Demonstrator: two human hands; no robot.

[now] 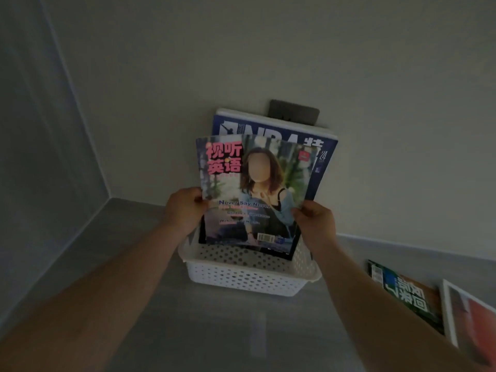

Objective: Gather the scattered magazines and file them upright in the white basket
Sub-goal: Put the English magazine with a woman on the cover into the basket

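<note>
The pale wall (pixel 241 49) fills the upper frame and the grey floor (pixel 214 331) the lower. At centre, the white perforated plastic basket (pixel 249 280) sits against the wall, its front half open. A large blue basketball magazine (pixel 268 131) stands upright at its back, leaning on the wall. In front of it the pink-titled portrait-cover magazine (pixel 252 191) is upright, its bottom edge dipping inside the basket rim. The left hand (pixel 183 208) pinches its left edge and the right hand (pixel 316 221) its right edge. Filing looks roughly half done. Two more lie on the floor at lower right: a green-covered magazine (pixel 405 294) and a white-bordered red magazine (pixel 472 318), which the frame edge cuts off.
</note>
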